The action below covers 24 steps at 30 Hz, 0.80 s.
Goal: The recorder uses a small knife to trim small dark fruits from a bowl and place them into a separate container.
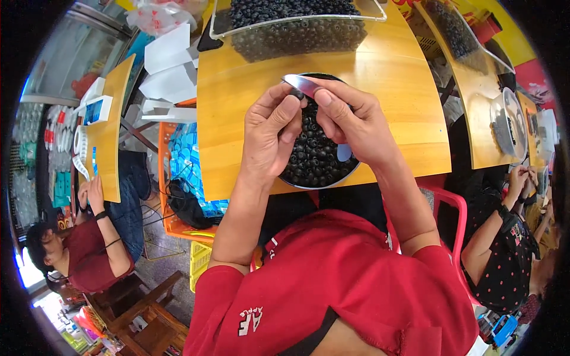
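My left hand [270,133] pinches one small black round fruit [296,94] between thumb and fingers. My right hand [350,121] grips a short knife with a shiny metal blade [300,84]; the blade rests against that fruit. Both hands hover over a round bowl [350,172] heaped with the same small black fruits [314,157], standing at the near edge of a yellow wooden table [392,89]. Most of the bowl's middle is hidden by my hands.
A clear tray [297,26] full of black fruits stands at the table's far side. An orange crate [178,219] with blue items sits on the floor at left. A person in dark red sits at a table lower left; another in a dotted top works at right.
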Available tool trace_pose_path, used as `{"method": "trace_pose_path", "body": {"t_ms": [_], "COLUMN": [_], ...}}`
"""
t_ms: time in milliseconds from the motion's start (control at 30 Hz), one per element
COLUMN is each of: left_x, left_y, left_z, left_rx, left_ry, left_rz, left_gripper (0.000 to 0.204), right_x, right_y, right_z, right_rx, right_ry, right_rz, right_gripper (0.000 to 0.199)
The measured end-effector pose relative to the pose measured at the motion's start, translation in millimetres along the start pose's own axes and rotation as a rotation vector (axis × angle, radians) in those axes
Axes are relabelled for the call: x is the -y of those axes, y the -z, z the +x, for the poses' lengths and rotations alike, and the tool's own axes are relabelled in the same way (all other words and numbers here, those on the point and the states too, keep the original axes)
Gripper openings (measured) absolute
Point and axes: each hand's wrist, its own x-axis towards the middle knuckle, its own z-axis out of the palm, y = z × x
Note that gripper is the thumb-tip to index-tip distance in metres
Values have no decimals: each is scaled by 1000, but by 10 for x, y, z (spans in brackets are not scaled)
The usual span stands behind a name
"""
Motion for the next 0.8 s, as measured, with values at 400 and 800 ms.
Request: {"method": "trace_pose_path", "body": {"t_ms": [400, 800], "left_x": [-40, 126], "left_y": [-84, -147], "left_z": [18, 28], "left_rx": [27, -54], "left_ry": [-2, -110], "left_rz": [50, 32], "left_gripper": [26, 26], "right_x": [148, -32], "right_y": [22, -59], "right_z": [-44, -36], "right_rx": [-8, -93], "right_ry": [-119, 35], "right_rz": [181, 55], "right_gripper": [33, 31]}}
